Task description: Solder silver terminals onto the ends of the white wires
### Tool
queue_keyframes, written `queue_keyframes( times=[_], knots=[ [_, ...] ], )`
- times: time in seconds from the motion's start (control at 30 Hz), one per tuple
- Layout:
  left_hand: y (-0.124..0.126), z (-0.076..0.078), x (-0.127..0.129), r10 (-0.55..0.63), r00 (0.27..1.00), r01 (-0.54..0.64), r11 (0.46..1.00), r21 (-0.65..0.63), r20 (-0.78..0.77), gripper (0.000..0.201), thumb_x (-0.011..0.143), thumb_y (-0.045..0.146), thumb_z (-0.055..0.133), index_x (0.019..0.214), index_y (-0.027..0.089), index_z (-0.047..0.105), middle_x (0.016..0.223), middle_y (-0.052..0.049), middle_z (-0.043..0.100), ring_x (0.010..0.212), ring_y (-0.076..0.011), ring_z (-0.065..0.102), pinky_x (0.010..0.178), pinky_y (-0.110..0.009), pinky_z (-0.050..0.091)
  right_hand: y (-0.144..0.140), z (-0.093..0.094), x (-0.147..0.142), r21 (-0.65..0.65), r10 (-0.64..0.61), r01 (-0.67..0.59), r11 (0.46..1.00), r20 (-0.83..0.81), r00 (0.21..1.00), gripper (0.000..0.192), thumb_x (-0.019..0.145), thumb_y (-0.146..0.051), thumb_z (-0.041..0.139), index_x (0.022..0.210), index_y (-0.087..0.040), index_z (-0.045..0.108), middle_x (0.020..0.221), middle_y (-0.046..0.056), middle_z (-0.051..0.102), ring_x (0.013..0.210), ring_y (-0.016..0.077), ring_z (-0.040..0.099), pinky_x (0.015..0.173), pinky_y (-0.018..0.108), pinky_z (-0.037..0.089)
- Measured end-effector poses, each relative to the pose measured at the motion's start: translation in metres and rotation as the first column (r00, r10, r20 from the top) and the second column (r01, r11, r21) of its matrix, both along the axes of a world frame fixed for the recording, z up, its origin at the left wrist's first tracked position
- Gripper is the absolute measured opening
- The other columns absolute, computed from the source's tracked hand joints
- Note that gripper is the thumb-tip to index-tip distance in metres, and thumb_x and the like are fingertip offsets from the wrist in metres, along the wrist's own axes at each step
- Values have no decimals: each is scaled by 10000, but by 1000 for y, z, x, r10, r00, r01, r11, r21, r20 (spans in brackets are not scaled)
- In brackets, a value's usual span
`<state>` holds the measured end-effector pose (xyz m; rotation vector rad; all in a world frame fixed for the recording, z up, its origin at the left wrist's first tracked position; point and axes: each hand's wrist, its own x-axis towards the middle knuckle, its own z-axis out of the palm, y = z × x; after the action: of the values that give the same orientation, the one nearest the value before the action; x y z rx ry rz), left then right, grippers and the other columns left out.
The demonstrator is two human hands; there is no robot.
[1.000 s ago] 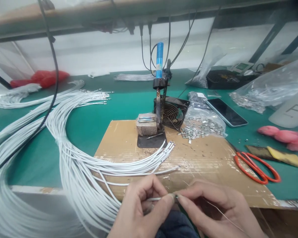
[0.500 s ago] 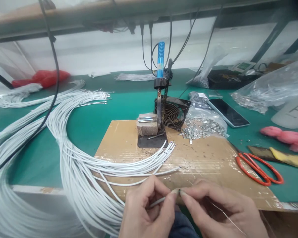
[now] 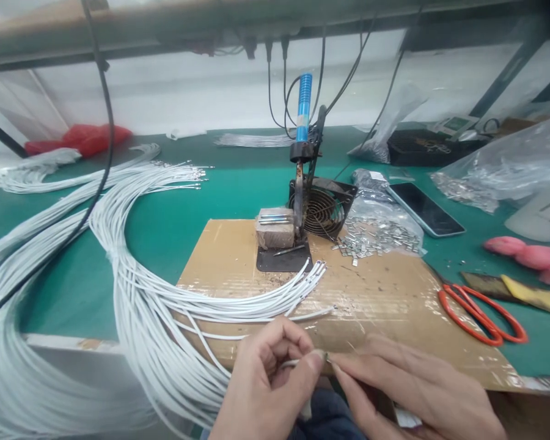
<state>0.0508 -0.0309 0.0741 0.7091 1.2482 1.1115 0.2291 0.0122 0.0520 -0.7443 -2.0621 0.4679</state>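
White cable (image 3: 289, 363) is pinched where the hands (image 3: 268, 382) meet.

Cable bundle (image 3: 124, 275) at left, its ends (image 3: 319, 269) on cardboard (image 3: 376, 305), block (image 3: 275, 237) beside fan (image 3: 325, 211) behind them, scissors (image 3: 479, 313) at right.

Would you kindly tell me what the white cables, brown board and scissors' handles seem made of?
White cables: probably plastic-sheathed, given their smooth, faintly glossy skin. Brown board: apparently cardboard, matte with faint ridges and shiny patches. Scissors' handles: smooth, orange-red, perhaps plastic or coated metal.
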Motion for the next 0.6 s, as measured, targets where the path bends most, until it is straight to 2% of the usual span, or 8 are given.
queue_keyframes(
  times=[0.1,0.17,0.2,0.27,0.33,0.37,0.5,0.6],
  knots=[
    [-1,4,2,-37,999,36,999,-36,-18,483,750,504,976,769,182,616,624,66,555,511,-58,405,513,-201,293,12,13,17,-103,194,-180,978,150,969,194,977,-110,715,954,-219,875,676,28,749,551,145,704,531,209,569],
    [-2,5,2,-30,999,29,999,-38,-22,458,748,464,978,758,179,621,621,72,546,513,-51,383,508,-197,281,15,17,24,-183,179,-162,970,83,980,199,957,-122,747,937,-262,887,660,-1,753,524,132,696,504,194,545],
    [-2,6,2,-19,1000,19,999,-38,-18,452,754,459,976,757,179,622,613,80,533,504,-45,368,501,-197,277,16,18,27,-220,108,-103,970,10,994,179,943,-157,780,898,-294,886,623,-24,740,495,126,680,496,188,537],
    [-2,5,2,7,1000,-7,999,-37,-3,446,772,477,966,767,179,635,598,92,517,484,-42,366,490,-197,292,16,15,33,-329,-122,72,942,-135,983,160,933,-285,827,781,-328,853,517,-58,669,427,117,617,470,183,515],
    [-1,5,2,18,1000,-18,999,-42,16,446,774,503,964,786,177,660,591,94,521,471,-45,380,484,-201,315,16,9,38,-426,-285,187,885,-180,941,296,951,-409,812,676,-304,786,476,-50,613,411,121,581,447,184,501],
    [0,4,3,19,1000,-18,999,-43,19,447,773,510,965,791,175,669,592,90,529,472,-47,385,483,-202,320,17,6,40,-446,-283,185,876,-164,945,343,972,-430,786,660,-288,766,487,-39,614,421,125,589,447,182,504],
    [1,6,6,25,1000,-25,998,-54,1,445,777,505,952,795,173,656,607,80,541,482,-50,392,491,-197,311,18,-3,36,-412,-90,64,909,-44,995,388,1082,-395,645,756,-256,804,584,-16,681,502,121,686,512,152,538],
    [1,9,10,26,999,-27,999,-38,-43,407,778,463,936,786,173,650,621,76,524,536,-65,382,523,-193,319,13,-1,23,-441,-60,34,897,-45,997,461,1135,-421,547,769,-240,763,612,-21,665,520,112,677,520,164,519]
  ],
)
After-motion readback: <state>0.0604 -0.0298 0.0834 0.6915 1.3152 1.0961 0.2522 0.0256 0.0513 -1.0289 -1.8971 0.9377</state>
